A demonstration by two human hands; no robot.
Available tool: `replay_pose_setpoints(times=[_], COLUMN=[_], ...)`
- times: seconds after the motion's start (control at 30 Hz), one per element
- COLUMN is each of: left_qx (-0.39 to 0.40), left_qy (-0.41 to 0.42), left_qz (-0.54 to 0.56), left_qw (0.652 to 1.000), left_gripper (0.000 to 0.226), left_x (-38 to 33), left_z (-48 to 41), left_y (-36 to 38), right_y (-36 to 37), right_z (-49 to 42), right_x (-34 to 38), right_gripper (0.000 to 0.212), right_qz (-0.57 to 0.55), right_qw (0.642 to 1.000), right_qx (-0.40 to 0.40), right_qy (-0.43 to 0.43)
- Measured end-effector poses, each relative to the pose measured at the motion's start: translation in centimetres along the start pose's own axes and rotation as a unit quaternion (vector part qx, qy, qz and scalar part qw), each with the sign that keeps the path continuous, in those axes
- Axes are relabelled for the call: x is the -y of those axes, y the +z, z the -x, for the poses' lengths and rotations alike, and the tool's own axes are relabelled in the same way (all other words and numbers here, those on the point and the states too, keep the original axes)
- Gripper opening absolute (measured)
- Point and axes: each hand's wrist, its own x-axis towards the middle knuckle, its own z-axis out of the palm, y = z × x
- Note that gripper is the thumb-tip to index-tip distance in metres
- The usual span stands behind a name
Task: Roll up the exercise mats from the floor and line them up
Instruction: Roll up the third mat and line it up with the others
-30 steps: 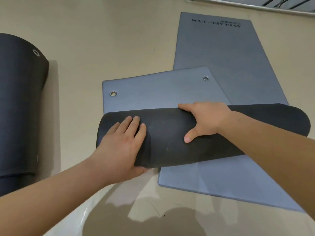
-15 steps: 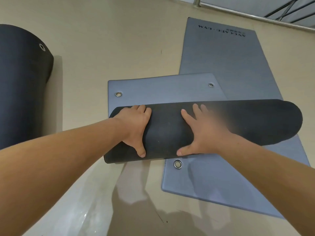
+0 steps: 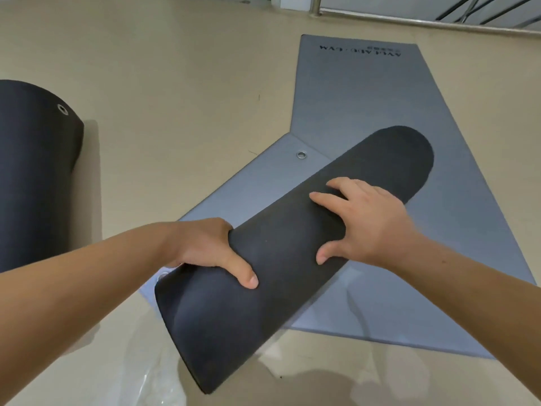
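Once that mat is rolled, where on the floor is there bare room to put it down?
Widest bare floor lies between the finished roll at left and the half-rolled mat. A narrower strip runs in front of the flat mat. The right is crowded: the two mats overlap there.

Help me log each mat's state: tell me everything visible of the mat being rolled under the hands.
The half-rolled mat looks like matte foam, charcoal outside and grey inside. Its roll lies diagonally, from lower left to upper right. The unrolled grey tail, with a metal eyelet near its edge, lies flat, partly over a flat grey mat, partly on the floor. The left hand grips the roll's near part; the right hand presses on top further along.
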Motion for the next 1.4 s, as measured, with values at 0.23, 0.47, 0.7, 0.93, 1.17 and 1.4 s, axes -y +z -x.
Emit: replay_pose_setpoints(times=[0.23, 0.47, 0.7, 0.93, 1.17, 1.4], left_qx=[-0.039, -0.284, -0.263, -0.199, -0.215, -0.342], left_qy=[-0.002, 0.073, 0.041, 0.063, 0.062, 0.025], left_qz=[0.086, -0.235, -0.196, 0.080, 0.170, 0.320], left_qw=[0.996, 0.927, 0.944, 0.975, 0.960, 0.883], left_gripper=[0.098, 0.085, 0.113, 0.120, 0.116, 0.103], left_x=[5.8, 2.6, 6.1, 13.0, 15.3, 17.8], left_z=[-0.7, 5.0, 3.7, 2.2, 2.8, 6.5], left_y=[0.8, 4.2, 4.2, -2.5, -1.1, 7.5], right_y=[3.5, 3.6, 3.5, 7.7, 8.7, 6.9], right_z=[-0.2, -3.7, -5.9, -2.1, -3.2, -6.2], right_x=[4.2, 6.2, 8.6, 11.8, 15.6, 17.3], right_gripper=[0.065, 0.059, 0.061, 0.101, 0.093, 0.087], right_qz=[-0.075, -0.080, -0.264, -0.433, -0.668, -0.629], right_qw=[0.993, 0.993, 0.951, 0.886, 0.703, 0.750], right_qx=[0.031, -0.005, -0.153, 0.002, 0.094, 0.176], right_qy=[0.083, 0.089, 0.059, 0.165, 0.226, 0.104])
